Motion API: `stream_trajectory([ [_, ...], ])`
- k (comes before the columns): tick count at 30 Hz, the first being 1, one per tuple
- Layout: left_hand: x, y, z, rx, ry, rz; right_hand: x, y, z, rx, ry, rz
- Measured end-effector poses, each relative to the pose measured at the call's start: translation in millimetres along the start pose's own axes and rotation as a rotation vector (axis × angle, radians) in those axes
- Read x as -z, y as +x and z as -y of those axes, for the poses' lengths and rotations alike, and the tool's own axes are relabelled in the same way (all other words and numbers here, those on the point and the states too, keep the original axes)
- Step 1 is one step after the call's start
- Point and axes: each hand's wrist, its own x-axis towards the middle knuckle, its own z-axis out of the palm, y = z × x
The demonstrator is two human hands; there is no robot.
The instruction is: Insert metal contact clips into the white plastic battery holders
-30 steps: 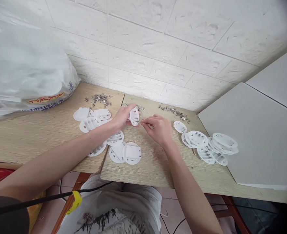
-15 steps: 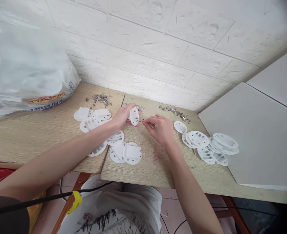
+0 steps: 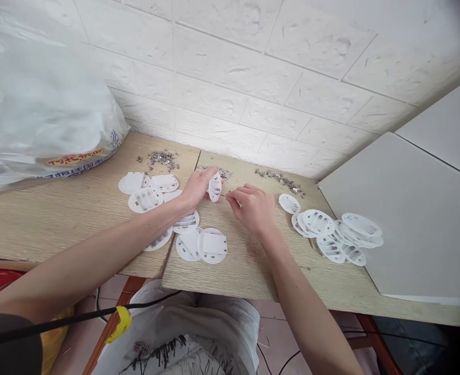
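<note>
Disc (image 3: pixel 214 186) of slotted white plastic, resembling a round battery holder, stood tilted above the middle of the wood-grain tabletop (image 3: pixel 249 281), grasped at its left side and rim by the left hand (image 3: pixel 199 187). The right hand (image 3: pixel 253 205) pinched a slim rod-like tool (image 3: pixel 225 196) between thumb and fingers, its tip at the disc's right side, near end; whether the tip touched metal could not be told. A slip of the tip appeared the chief hazard, since the disc was braced by fingers alone: a push off-line could turn it, mar the plastic or jab the left fingertips. Too much force might also bend any thin metal contact. Beyond, the middle heap of small metal pieces (image 3: pixel 225 173) lay just past the left hand, so a dropped part could be lost among them. The left forearm crossed over the left cluster of discs (image 3: pixel 146 200), where a lowered sleeve or elbow might drag one. On the right, overlapping discs (image 3: pixel 319 223) lay in a loose stack beside a pale panel (image 3: pixel 409 224), liable to slide if bumped.
</note>
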Motion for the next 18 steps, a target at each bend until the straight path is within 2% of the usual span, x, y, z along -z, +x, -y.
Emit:
stream_trajectory([
  [6,-2.6,-3,1,-0.021,0.043,-0.025,-2,0,5,0.018,-0.068,0.009],
  [11,-9.4,-6,1,0.047,-0.032,-0.06,-1,4,23,-0.002,0.045,-0.076],
  [14,-10.6,-5,0,0.081,-0.061,-0.012,0,5,23,-0.001,0.068,-0.097],
  [18,-9.8,-5,0,0.026,-0.035,0.059,4,3,9,-0.017,0.069,-0.074],
])
